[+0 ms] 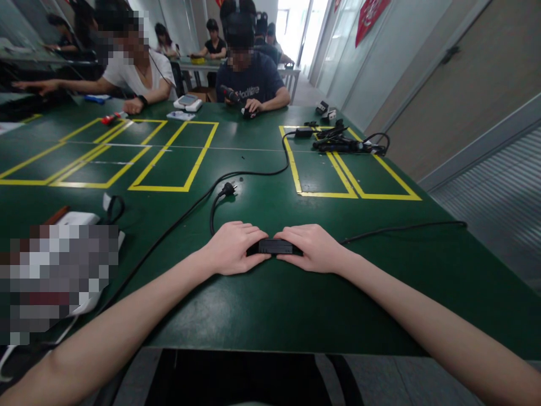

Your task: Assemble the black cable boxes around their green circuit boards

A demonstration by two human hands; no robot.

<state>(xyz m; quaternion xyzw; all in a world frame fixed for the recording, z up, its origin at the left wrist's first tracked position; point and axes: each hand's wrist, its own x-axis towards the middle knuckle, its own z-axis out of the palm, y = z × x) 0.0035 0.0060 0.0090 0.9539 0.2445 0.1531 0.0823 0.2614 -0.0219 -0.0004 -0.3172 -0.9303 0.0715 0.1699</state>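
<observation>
A black power adapter [275, 247] lies at the near middle of the green table [203, 321], gripped at both ends. My left hand [234, 248] is closed round its left end, thumb on the near side and fingers on the far side. My right hand [310, 248] holds the right end in the same way. Behind my left hand a short black cord rises to a power plug [229, 189] with its prongs pointing right. A thin black cable [401, 228] runs from behind my right hand toward the table's right edge.
Another long black cable [181, 217] crosses the table to a second adapter [303, 132] beside a heap of black cords [338, 138]. Yellow tape outlines [198, 157] mark the tabletop. A blurred pale object [84, 304] lies at left. Across the table a person [253, 79] handles a tool.
</observation>
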